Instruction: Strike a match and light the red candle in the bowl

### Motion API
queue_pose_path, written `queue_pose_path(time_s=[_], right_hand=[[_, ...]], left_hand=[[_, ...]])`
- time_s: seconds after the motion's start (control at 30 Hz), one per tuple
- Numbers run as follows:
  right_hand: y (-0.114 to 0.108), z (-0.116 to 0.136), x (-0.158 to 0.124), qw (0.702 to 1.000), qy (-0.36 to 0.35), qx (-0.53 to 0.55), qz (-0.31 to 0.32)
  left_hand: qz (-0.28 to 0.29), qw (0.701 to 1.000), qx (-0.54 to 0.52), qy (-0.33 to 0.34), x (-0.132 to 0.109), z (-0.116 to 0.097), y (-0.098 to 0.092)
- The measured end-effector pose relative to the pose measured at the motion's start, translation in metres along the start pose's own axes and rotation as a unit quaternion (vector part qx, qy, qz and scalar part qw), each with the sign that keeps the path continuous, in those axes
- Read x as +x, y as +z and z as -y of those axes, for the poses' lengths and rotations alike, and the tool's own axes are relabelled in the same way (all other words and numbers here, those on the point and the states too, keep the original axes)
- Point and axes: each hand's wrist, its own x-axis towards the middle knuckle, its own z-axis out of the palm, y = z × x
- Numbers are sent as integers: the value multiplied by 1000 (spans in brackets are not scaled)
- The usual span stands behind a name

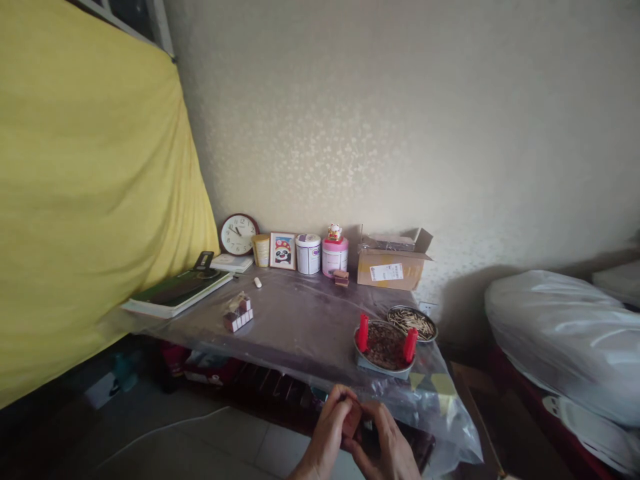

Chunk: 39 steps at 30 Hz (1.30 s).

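Observation:
Just off the front edge of the table, my left hand is closed around a small reddish-brown matchbox. From the other side, the curled fingers of my right hand grip the same box, and the hands hide part of it. Ahead of them stands a tub of dark brown crumbly material. Two red candles, a left one and a right one, rise from its sides. Behind the tub is a round dish of matchsticks. Several matchboxes are stacked on the left of the table.
Plastic sheeting covers the table. Along the wall stand a clock, a framed panda picture, a white tin, a pink tin and an open cardboard box. A thick book lies left.

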Motion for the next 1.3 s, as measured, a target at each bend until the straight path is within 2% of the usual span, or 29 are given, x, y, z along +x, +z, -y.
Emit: queue_pose_path(time_s=[0.23,0.5,0.93,1.3], right_hand=[[-3,0,1,999,-29,-1,-13],[-8,2,4,999,-39,-6,3],[-8,6,4,997,-69,-13,-22],[-9,7,2,1000,-30,1,10]], left_hand=[[4,1000,6,4,1,1,1],[9,1000,13,11,0,2,1],[-12,1000,-2,28,4,9,0],[-20,999,3,45,1,5,6]])
